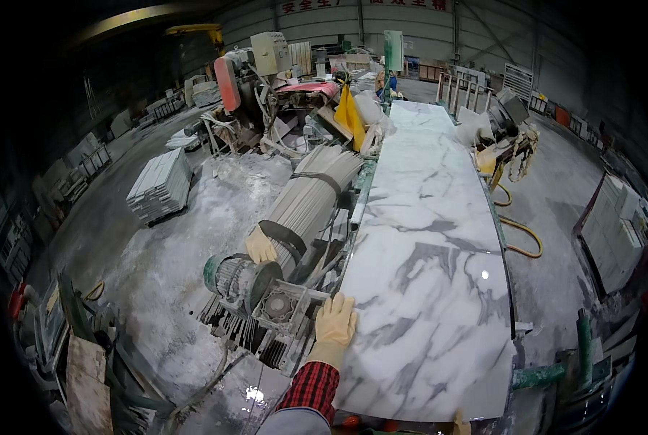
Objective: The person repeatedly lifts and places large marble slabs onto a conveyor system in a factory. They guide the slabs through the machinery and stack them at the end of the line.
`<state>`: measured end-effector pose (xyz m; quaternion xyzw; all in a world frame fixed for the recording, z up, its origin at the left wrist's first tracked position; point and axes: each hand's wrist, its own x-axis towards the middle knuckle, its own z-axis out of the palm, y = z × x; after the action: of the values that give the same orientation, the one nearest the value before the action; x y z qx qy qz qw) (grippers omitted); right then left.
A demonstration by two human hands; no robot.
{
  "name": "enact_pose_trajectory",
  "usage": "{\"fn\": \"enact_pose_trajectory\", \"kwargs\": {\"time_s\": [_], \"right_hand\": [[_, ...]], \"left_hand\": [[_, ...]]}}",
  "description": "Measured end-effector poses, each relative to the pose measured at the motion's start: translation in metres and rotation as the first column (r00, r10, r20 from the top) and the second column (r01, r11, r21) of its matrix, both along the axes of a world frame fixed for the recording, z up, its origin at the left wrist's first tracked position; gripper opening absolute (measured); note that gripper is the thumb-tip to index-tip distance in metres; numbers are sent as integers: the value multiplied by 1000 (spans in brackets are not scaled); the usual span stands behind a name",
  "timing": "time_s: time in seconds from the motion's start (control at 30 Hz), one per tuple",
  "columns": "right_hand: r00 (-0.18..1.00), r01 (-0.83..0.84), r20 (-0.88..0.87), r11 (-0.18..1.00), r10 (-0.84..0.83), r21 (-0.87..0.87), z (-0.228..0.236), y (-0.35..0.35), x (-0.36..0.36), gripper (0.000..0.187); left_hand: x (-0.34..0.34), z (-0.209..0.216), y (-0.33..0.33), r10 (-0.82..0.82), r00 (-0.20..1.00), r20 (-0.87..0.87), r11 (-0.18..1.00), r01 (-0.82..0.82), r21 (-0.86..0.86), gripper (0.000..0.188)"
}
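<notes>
One gloved left hand (336,322) of mine shows in the head view, laid flat at the left edge of the slab (425,312), fingers stretched forward, grasping nothing. A checked sleeve (308,391) runs back from the cuff. The slab, white with grey veins, lies lengthwise ahead of me, its near end toward my body. At that end a tan scrap (461,423) pokes up (too little for me to tell whether it is my right glove), so I cannot tell how my right hand stands. Just left of my fingers sits a dusty motor (237,279), with a pale glove (261,246) by it against a strapped grey bundle (316,181). Farther left stands a stack of white pieces (159,185); right of the slab, a yellow hose (525,238) loops out.
</notes>
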<state>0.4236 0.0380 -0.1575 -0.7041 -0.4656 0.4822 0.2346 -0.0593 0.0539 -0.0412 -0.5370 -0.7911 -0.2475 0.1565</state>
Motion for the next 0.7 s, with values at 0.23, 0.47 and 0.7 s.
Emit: {"fn": "enact_pose_trajectory", "kwargs": {"time_s": [0.23,0.47,0.7], "right_hand": [[1000,-13,11,1000,13,-1,1,1,-1,65],[999,-29,22,1000,29,3,0,6,-2,65],[999,-40,31,999,40,3,0,7,-1,65]], "left_hand": [[-1,-2,0,-17,1000,15,1000,17,6,44],[-2,-4,-2,-22,1000,6,999,22,42,42],[0,-3,-6,-33,998,47,999,32,26,40]]}}
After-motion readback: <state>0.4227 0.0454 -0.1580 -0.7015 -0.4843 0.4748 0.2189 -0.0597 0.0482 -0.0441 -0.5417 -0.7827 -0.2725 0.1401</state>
